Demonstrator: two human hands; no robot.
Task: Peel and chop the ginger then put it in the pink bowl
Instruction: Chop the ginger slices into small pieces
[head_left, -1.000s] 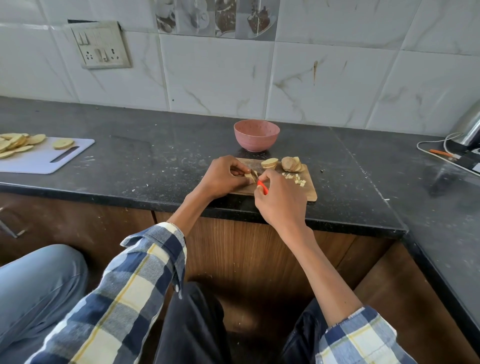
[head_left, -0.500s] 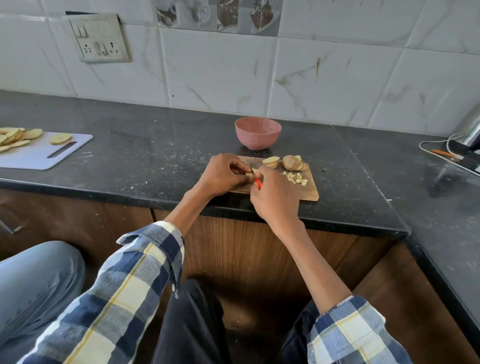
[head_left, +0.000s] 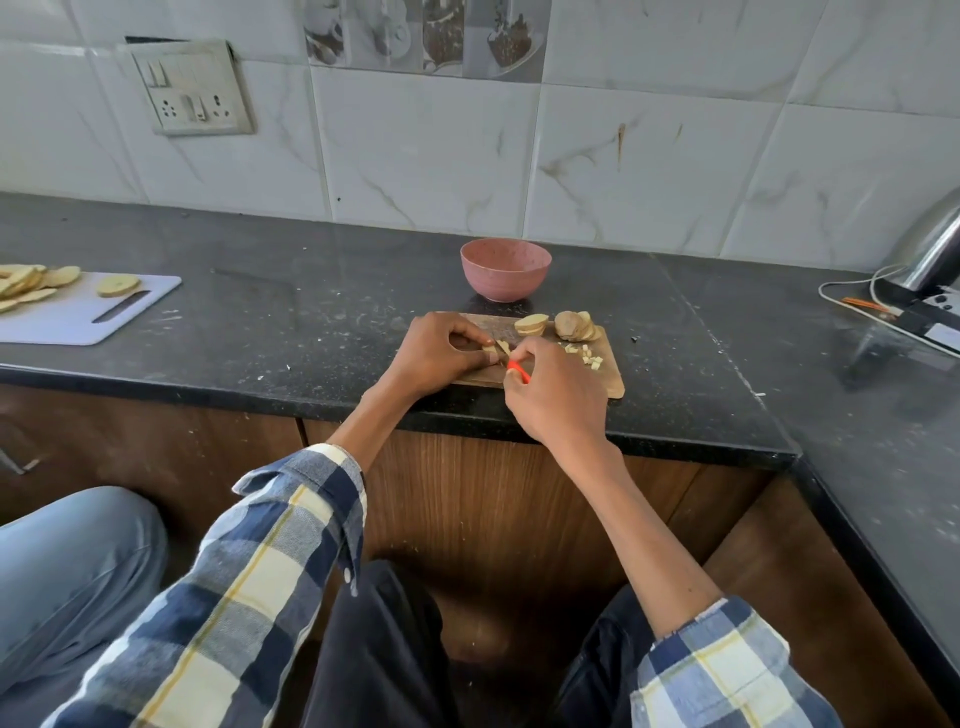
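Black speckled stone countertop (head_left: 260, 322), L-shaped, over brown wood-grain cabinet fronts (head_left: 493, 499); white marbled wall tiles (head_left: 649, 171) behind, with a strip of printed decor tiles (head_left: 421, 36) at the top and a grey switch-and-socket plate (head_left: 189, 88) at upper left. White plastic cutting board (head_left: 78, 322) with a slot handle at the left edge of the counter, bearing pale yellow round slices (head_left: 36, 283). At far right, a shiny metal appliance (head_left: 935, 244) with a white cable (head_left: 852, 291) looped beside it.

Black counter (head_left: 311, 322) — wooden board (head_left: 608, 374), pink bowl (head_left: 505, 268), white board (head_left: 78, 317)
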